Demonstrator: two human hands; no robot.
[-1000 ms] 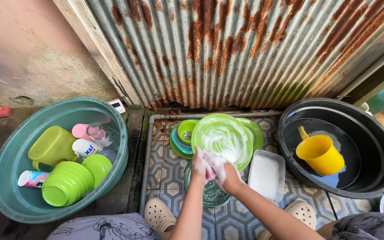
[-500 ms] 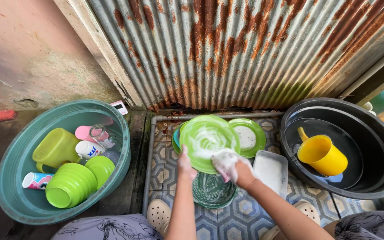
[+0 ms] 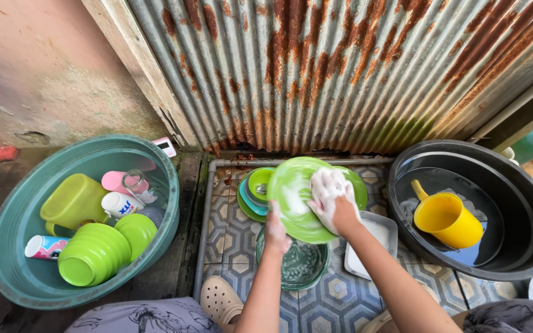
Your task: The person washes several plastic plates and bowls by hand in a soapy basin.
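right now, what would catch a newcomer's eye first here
At centre, the left hand holds a soapy green plate upright while the foam-covered right hand presses on its face. To the left, a teal basin holds stacked lime bowls; to the right, a yellow scoop sits in a black tub.

I hold a round light green plate just right of the middle of the frame, tilted up on its edge so its soapy inner face turns toward me. My left hand pinches its lower left rim. White suds streak the face. My right hand presses a foam-covered white sponge flat against the plate's upper right part, the sponge mostly wrapped in lather under my fingers.
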